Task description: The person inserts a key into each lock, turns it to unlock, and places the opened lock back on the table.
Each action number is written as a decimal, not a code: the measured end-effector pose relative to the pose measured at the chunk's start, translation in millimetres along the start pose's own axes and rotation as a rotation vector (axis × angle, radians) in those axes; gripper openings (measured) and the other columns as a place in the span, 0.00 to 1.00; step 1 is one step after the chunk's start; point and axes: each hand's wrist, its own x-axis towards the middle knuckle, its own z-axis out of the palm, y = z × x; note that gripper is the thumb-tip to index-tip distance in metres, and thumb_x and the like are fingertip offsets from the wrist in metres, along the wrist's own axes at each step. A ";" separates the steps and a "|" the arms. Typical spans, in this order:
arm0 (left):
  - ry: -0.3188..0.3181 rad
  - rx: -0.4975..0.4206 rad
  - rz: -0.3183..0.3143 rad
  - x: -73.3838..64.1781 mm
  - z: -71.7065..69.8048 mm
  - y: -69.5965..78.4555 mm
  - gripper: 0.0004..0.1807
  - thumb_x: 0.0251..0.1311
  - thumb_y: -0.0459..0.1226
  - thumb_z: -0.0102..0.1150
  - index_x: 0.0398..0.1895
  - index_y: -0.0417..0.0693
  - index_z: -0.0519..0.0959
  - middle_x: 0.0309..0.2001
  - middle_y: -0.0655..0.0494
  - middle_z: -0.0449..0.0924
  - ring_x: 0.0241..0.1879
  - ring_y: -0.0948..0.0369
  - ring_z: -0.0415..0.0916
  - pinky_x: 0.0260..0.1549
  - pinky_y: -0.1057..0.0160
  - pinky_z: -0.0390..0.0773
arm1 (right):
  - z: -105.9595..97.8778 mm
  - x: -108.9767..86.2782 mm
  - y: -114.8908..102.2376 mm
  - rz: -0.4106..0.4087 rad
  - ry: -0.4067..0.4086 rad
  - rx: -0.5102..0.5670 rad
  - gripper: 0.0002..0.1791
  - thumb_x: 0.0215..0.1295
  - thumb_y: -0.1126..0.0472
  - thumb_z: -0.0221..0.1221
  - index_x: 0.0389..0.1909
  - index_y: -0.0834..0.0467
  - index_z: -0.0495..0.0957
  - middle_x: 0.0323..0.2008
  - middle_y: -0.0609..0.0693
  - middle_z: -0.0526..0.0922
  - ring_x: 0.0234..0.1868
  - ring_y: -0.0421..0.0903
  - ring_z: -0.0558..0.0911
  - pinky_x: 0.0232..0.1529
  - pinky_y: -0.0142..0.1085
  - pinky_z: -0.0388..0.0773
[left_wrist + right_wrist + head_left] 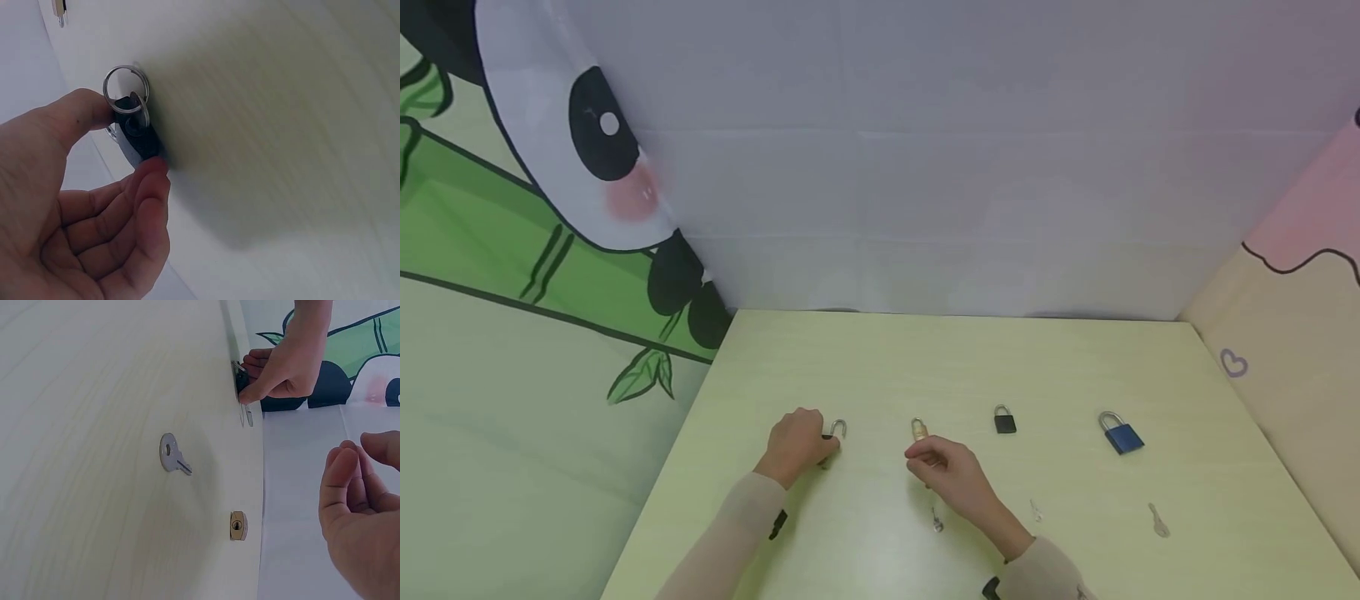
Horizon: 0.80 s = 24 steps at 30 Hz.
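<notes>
My left hand [797, 446] pinches a small dark padlock [139, 139] between thumb and fingers at the table's left. Its shackle [839, 427] looks open, and a key with a metal ring [127, 89] sits at its base. My right hand [951, 475] hovers with loosely bent fingers near a brass padlock [237, 525]; nothing shows between thumb and fingertips in the right wrist view. That padlock lies with its keyhole facing the right wrist camera. Below it on the table is a silver key [169, 453].
Farther right lie a black padlock [1005, 422] and a larger blue padlock [1123, 437], both with closed shackles. In front of them are a small key [1036, 511] and a longer key [1159, 522]. A pale wall [925, 183] borders the table's [880, 350] far edge.
</notes>
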 end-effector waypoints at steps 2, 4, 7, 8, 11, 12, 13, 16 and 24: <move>-0.002 -0.004 -0.003 0.4 1.6 -1.3 0.21 0.56 0.42 0.61 0.11 0.51 0.64 0.13 0.61 0.56 0.13 0.64 0.53 0.13 0.65 0.55 | -1.3 -0.9 0.1 -0.006 0.004 0.000 0.09 0.68 0.63 0.62 0.45 0.63 0.82 0.36 0.52 0.85 0.33 0.60 0.83 0.33 0.34 0.80; -0.002 -0.009 -0.004 0.2 2.2 -1.9 0.21 0.56 0.42 0.61 0.11 0.50 0.64 0.12 0.61 0.56 0.13 0.64 0.53 0.12 0.65 0.55 | -2.7 -1.7 0.9 -0.018 0.012 -0.005 0.08 0.68 0.63 0.63 0.44 0.63 0.82 0.37 0.53 0.85 0.33 0.56 0.84 0.33 0.34 0.80; -0.006 -0.015 -0.006 -0.4 2.4 -2.5 0.21 0.58 0.44 0.62 0.13 0.49 0.66 0.13 0.60 0.58 0.13 0.64 0.55 0.12 0.65 0.56 | -4.7 -3.0 2.2 -0.039 0.029 -0.019 0.07 0.67 0.63 0.63 0.44 0.60 0.82 0.37 0.51 0.85 0.34 0.49 0.83 0.34 0.34 0.80; -0.009 -0.017 -0.009 -0.6 2.2 -2.7 0.21 0.59 0.45 0.62 0.13 0.48 0.67 0.13 0.59 0.59 0.13 0.64 0.55 0.13 0.65 0.56 | -5.3 -3.5 2.4 -0.042 0.036 -0.024 0.07 0.67 0.63 0.64 0.43 0.59 0.82 0.37 0.49 0.85 0.35 0.47 0.83 0.35 0.34 0.80; -0.006 -0.015 -0.012 -1.6 1.8 -2.8 0.22 0.60 0.47 0.64 0.14 0.47 0.69 0.14 0.58 0.60 0.13 0.64 0.57 0.13 0.65 0.57 | -7.7 -6.2 1.5 -0.059 0.052 -0.064 0.06 0.67 0.62 0.64 0.43 0.56 0.82 0.37 0.46 0.84 0.37 0.43 0.82 0.37 0.34 0.79; -0.007 -0.014 -0.015 -2.1 1.5 -2.5 0.22 0.60 0.47 0.64 0.14 0.46 0.70 0.14 0.58 0.61 0.13 0.64 0.58 0.13 0.65 0.57 | -8.6 -7.3 1.0 -0.066 0.059 -0.093 0.06 0.67 0.63 0.64 0.43 0.55 0.82 0.36 0.44 0.84 0.37 0.42 0.82 0.38 0.33 0.79; -0.001 -0.010 -0.010 -2.7 1.5 -2.6 0.23 0.60 0.48 0.64 0.15 0.46 0.70 0.14 0.58 0.61 0.13 0.63 0.58 0.13 0.65 0.58 | -9.6 -8.4 0.8 -0.082 0.067 -0.134 0.06 0.66 0.64 0.64 0.42 0.55 0.82 0.36 0.42 0.83 0.37 0.40 0.81 0.37 0.33 0.79; 0.006 0.002 0.003 -4.0 1.3 -2.5 0.23 0.60 0.49 0.65 0.15 0.46 0.70 0.14 0.58 0.62 0.14 0.63 0.59 0.13 0.65 0.58 | -12.1 -11.6 0.7 -0.150 0.098 -0.267 0.07 0.63 0.68 0.64 0.40 0.54 0.82 0.33 0.40 0.81 0.35 0.38 0.80 0.35 0.33 0.78; 0.063 0.042 0.011 -5.3 -6.1 6.3 0.26 0.62 0.52 0.64 0.13 0.48 0.68 0.14 0.59 0.59 0.13 0.64 0.56 0.13 0.65 0.56 | -17.1 -16.8 4.3 -0.246 0.129 -0.476 0.07 0.60 0.71 0.64 0.39 0.61 0.81 0.33 0.47 0.81 0.33 0.45 0.79 0.32 0.32 0.77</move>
